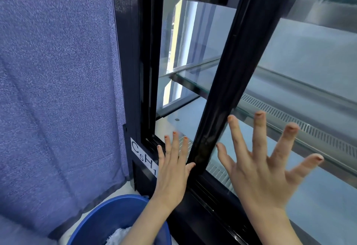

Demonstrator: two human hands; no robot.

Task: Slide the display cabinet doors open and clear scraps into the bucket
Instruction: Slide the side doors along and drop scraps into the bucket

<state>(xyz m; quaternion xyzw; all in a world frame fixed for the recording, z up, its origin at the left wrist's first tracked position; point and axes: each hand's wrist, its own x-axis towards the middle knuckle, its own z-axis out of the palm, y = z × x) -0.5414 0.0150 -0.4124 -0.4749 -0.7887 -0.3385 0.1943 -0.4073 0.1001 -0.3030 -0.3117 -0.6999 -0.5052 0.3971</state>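
Sliding door [237, 66]: black-framed glass panel, part open; a gap shows the cabinet [133, 70] interior at left.
Right hand [264, 169]: fingers spread wide, flat against the glass just right of the door's edge, gripping nothing.
Left hand [172, 169]: fingers straight and together, reaching into the gap, thumb against the door frame; holds nothing.
Handling note: push evenly rightward along the bottom track [212, 192], palm low (keeps the panel from racking).
Shelves [193, 76]: glass, no scraps discernible.
Bucket [108, 217]: blue, near left, below the opening, something white inside.
Curtain [58, 90]: blue, far left.
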